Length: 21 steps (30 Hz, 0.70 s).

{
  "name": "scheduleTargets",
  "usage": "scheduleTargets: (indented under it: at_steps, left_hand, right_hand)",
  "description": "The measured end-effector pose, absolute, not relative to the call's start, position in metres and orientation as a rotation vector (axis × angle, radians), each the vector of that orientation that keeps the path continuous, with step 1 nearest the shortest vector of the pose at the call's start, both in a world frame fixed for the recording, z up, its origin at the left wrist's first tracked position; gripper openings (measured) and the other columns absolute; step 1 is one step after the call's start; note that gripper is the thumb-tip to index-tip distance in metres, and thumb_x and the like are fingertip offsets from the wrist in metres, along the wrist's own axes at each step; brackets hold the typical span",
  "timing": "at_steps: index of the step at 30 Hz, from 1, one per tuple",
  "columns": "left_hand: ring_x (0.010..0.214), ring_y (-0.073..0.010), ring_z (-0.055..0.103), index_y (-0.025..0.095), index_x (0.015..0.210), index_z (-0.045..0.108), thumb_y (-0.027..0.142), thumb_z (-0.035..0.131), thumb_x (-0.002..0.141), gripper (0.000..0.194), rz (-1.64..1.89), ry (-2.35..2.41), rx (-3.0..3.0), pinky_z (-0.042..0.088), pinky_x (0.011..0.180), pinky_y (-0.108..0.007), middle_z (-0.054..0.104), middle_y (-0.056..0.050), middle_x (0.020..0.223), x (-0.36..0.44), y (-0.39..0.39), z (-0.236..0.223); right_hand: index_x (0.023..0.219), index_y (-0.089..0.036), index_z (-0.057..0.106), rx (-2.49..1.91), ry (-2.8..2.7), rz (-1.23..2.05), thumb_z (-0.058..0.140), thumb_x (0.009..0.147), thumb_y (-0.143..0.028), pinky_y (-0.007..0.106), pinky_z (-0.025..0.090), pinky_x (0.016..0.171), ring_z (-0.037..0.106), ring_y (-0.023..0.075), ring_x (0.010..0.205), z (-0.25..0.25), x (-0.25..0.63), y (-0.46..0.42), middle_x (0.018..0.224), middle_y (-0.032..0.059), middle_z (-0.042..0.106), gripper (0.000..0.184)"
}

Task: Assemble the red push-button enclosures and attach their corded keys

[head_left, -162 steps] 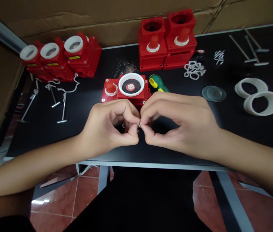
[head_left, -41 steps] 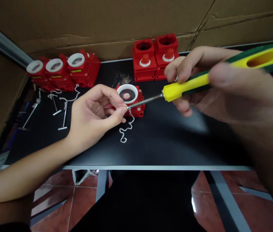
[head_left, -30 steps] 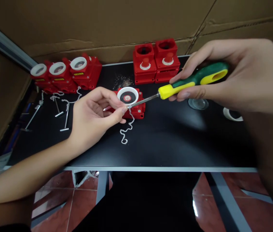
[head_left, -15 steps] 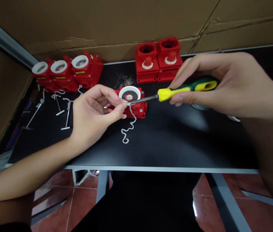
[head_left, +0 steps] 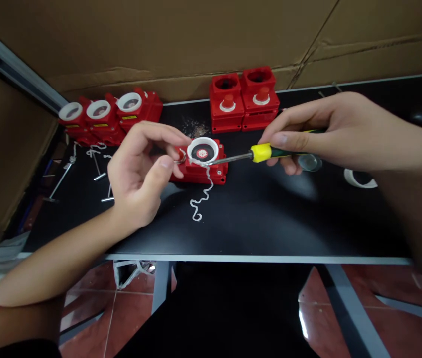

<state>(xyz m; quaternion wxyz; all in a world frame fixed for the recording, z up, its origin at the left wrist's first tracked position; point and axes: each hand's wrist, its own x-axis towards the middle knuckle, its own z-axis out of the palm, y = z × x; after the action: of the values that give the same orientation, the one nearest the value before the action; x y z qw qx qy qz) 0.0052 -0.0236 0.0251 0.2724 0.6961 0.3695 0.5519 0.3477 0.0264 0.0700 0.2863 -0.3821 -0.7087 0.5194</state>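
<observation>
My right hand grips a screwdriver with a yellow and green handle. Its metal shaft points left, and the tip reaches the front of a red box, by the white cord. This box has a white ring around a dark disc with a red and white centre. From its front a thin white cord trails in curls onto the black table. My left hand hovers at the box's left side, fingers apart and holding nothing; it partly hides the box's red knob.
Three red boxes with white rings stand at the back left, with small metal hammers on cords before them. Two red boxes without rings stand behind. Debris lies between. A clear disc and white ring lie right.
My left hand has let go near the screwdriver tip and drawn back left, its fingers spreading. The screwdriver has shifted slightly right and down with my right hand.
</observation>
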Motion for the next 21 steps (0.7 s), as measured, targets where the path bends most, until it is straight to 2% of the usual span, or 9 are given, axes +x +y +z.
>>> scheduleTargets:
  at_steps: [2, 3, 5, 8, 10, 11, 15, 18, 21]
  left_hand:
    - [0.109, -0.0227, 0.081, 0.028, 0.114, 0.080, 0.074, 0.072, 0.126, 0.048, 1.392, 1.038, 2.192, 0.074, 0.095, -0.045, 0.087, -0.004, 0.124, -0.001, -0.013, 0.024]
    - [0.109, -0.0261, 0.081, 0.029, 0.110, 0.080, 0.067, 0.076, 0.123, 0.041, 1.445, 0.978, 2.316, 0.073, 0.103, -0.053, 0.087, -0.005, 0.116, -0.003, -0.007, 0.023]
    - [0.125, -0.0369, 0.083, 0.031, 0.118, 0.082, 0.053, 0.092, 0.110, 0.025, 1.243, 0.962, 2.414, 0.063, 0.129, -0.067, 0.089, -0.009, 0.128, -0.007, 0.003, 0.020]
    - [0.152, -0.0497, 0.073, 0.028, 0.151, 0.078, 0.050, 0.108, 0.092, 0.070, 0.945, 1.002, 2.493, 0.055, 0.139, -0.073, 0.081, -0.018, 0.162, -0.010, 0.012, 0.013]
    - [0.158, -0.0521, 0.069, 0.022, 0.170, 0.067, 0.049, 0.113, 0.087, 0.098, 0.751, 1.074, 2.526, 0.055, 0.140, -0.072, 0.074, -0.023, 0.172, -0.013, 0.016, 0.008]
    - [0.157, -0.0510, 0.070, 0.020, 0.173, 0.065, 0.047, 0.114, 0.087, 0.103, 0.687, 1.111, 2.526, 0.057, 0.139, -0.070, 0.075, -0.023, 0.171, -0.015, 0.018, 0.006]
    - [0.131, -0.0416, 0.079, 0.025, 0.148, 0.076, 0.050, 0.116, 0.082, 0.081, 0.755, 1.195, 2.410, 0.069, 0.119, -0.055, 0.081, -0.015, 0.146, -0.018, 0.024, 0.005]
    - [0.109, -0.0341, 0.080, 0.027, 0.126, 0.072, 0.059, 0.117, 0.072, 0.078, 0.805, 1.304, 2.302, 0.072, 0.099, -0.047, 0.081, -0.008, 0.126, -0.015, 0.022, 0.009]
    - [0.101, -0.0304, 0.080, 0.030, 0.126, 0.065, 0.065, 0.114, 0.070, 0.082, 0.782, 1.443, 2.209, 0.072, 0.093, -0.045, 0.081, -0.003, 0.117, -0.012, 0.016, 0.013]
  right_hand:
    - [0.096, -0.023, 0.099, -1.049, -1.937, 1.363, 0.106, 0.105, -0.055, 0.020, 0.061, 0.054, 0.073, 0.0095, 0.058, 0.069, 0.356, 0.026, 0.085, 0.0064, 0.089, 0.035]
    - [0.095, -0.023, 0.099, -1.052, -1.937, 1.344, 0.106, 0.104, -0.059, 0.020, 0.060, 0.052, 0.071, 0.0090, 0.055, 0.068, 0.360, 0.026, 0.084, 0.0068, 0.088, 0.038]
    - [0.092, -0.023, 0.099, -1.056, -1.888, 1.330, 0.109, 0.097, -0.068, 0.022, 0.057, 0.047, 0.066, 0.0100, 0.049, 0.064, 0.372, 0.027, 0.075, 0.0079, 0.083, 0.047]
    - [0.093, -0.025, 0.101, -1.086, -1.876, 1.387, 0.115, 0.088, -0.069, 0.026, 0.055, 0.043, 0.066, 0.0139, 0.046, 0.057, 0.392, 0.030, 0.072, 0.0104, 0.082, 0.047]
    - [0.094, -0.026, 0.101, -1.073, -1.939, 1.362, 0.111, 0.096, -0.067, 0.025, 0.048, 0.040, 0.066, 0.0131, 0.045, 0.052, 0.404, 0.032, 0.070, 0.0100, 0.083, 0.042]
    - [0.095, -0.027, 0.102, -1.067, -1.955, 1.324, 0.107, 0.100, -0.066, 0.025, 0.047, 0.040, 0.067, 0.0125, 0.045, 0.051, 0.409, 0.032, 0.071, 0.0092, 0.083, 0.040]
    - [0.096, -0.027, 0.101, -1.122, -1.968, 1.215, 0.101, 0.104, -0.073, 0.028, 0.048, 0.043, 0.070, 0.0128, 0.050, 0.051, 0.419, 0.030, 0.075, 0.0073, 0.084, 0.047]
    - [0.093, -0.026, 0.099, -1.263, -1.981, 1.169, 0.096, 0.094, -0.095, 0.032, 0.051, 0.046, 0.070, 0.0141, 0.053, 0.056, 0.418, 0.026, 0.079, 0.0083, 0.086, 0.069]
    - [0.094, -0.026, 0.098, -1.401, -1.989, 1.157, 0.093, 0.082, -0.109, 0.035, 0.056, 0.052, 0.071, 0.0162, 0.058, 0.060, 0.414, 0.022, 0.083, 0.0092, 0.087, 0.084]
